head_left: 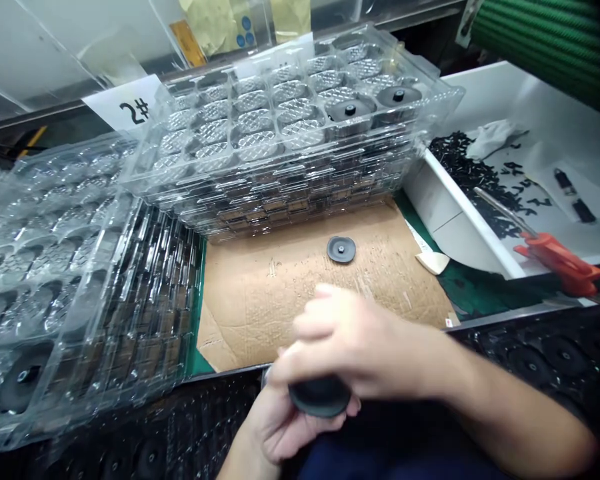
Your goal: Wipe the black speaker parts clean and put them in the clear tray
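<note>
Clear plastic trays stacked beside brown cardboard.

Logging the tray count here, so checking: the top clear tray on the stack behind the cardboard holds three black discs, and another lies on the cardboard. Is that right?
Not quite: the head view shows that the top clear tray holds two black discs, not three. Another black disc does lie on the cardboard.

Your fingers curl over a matte black disc. Beyond your fingertips lies tan cardboard, then clear trays with a diamond-textured pattern. To your fingers' right, a red-orange handle stands out against a dark green mat.
</note>
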A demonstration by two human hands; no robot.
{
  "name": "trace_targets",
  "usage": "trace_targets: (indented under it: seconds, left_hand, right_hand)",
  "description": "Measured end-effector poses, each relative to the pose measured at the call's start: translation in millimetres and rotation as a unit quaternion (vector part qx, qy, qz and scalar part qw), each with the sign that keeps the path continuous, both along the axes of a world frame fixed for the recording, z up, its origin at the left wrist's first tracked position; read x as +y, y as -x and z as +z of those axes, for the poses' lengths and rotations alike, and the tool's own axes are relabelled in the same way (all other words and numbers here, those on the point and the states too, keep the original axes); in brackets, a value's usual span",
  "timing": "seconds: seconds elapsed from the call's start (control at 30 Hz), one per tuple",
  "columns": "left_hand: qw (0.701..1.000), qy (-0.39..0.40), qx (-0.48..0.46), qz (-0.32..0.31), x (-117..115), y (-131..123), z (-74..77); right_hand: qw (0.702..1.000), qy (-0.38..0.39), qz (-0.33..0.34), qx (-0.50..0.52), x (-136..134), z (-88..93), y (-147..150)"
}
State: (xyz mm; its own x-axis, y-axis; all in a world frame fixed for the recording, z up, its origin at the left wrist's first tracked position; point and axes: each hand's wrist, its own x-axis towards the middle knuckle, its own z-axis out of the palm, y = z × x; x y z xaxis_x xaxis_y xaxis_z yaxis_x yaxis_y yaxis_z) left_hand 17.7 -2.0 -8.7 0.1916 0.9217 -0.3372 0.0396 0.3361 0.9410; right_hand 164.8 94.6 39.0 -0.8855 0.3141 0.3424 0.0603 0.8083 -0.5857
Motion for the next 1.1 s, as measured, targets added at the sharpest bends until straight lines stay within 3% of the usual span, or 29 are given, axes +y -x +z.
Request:
trace_targets:
  seconds: [0.07, 0.17, 0.2, 0.23, 0.33, 0.4, 0.47, 0.6, 0.67, 0.73, 0.83, 0.97, 1.03, 1.1]
  left_hand:
    - [0.981, 0.099, -0.164, -0.012, 0, 1, -1.8]
    - [0.842, 0.256, -0.474, 0.025, 0, 5, -1.7]
    - [0.806, 0.273, -0.523, 0.035, 0, 6, -1.1]
    - [0.798, 0.273, -0.536, 0.041, 0, 8, -0.2]
    - [0.807, 0.276, -0.52, 0.058, 2, 10, 3.0]
    - [0.816, 0.278, -0.501, 0.075, 3, 11, 4.7]
    - [0.827, 0.263, -0.489, 0.092, 4, 11, 5.3]
    - [0.861, 0.189, -0.439, 0.173, 6, 6, 3.8]
    - [0.873, 0.155, -0.406, 0.223, 7, 4, 2.8]
    - [0.88, 0.126, -0.384, 0.25, 8, 4, 2.1]
    - [0.886, 0.07, -0.364, 0.279, 6, 5, 2.0]
    - [0.891, 0.048, -0.344, 0.292, 3, 7, 5.8]
    - [0.893, 0.048, -0.338, 0.294, 2, 10, 8.1]
    - [0.892, 0.053, -0.336, 0.299, 2, 13, 8.9]
  right_hand:
    - [0.996, 0.005, -0.071, -0.053, 7, -3.8, -11]
    - [0.982, 0.064, -0.167, -0.065, 4, -24.8, -27]
    - [0.975, 0.1, -0.189, -0.064, -1, -37.3, -30]
    - [0.967, 0.134, -0.205, -0.065, -9, -51.9, -32]
    - [0.951, 0.173, -0.238, -0.091, -29, -95.2, -32]
    - [0.949, 0.172, -0.246, -0.097, -34, -107.5, -31]
    - [0.94, 0.173, -0.282, -0.085, -32, -97.5, -29]
    - [0.906, 0.168, -0.381, 0.073, -31, -35.1, -12]
    - [0.928, 0.133, -0.322, 0.132, -36, -8.2, 2]
    - [0.954, 0.133, -0.242, 0.117, -40, 6.0, 13]
    - [0.967, 0.178, -0.178, 0.05, -37, 8.4, 25]
    - [0.955, 0.098, -0.251, 0.126, -30, -0.8, 36]
    - [0.962, 0.097, -0.213, 0.139, -34, -4.0, 34]
    - [0.972, 0.143, -0.162, 0.097, -40, -4.8, 24]
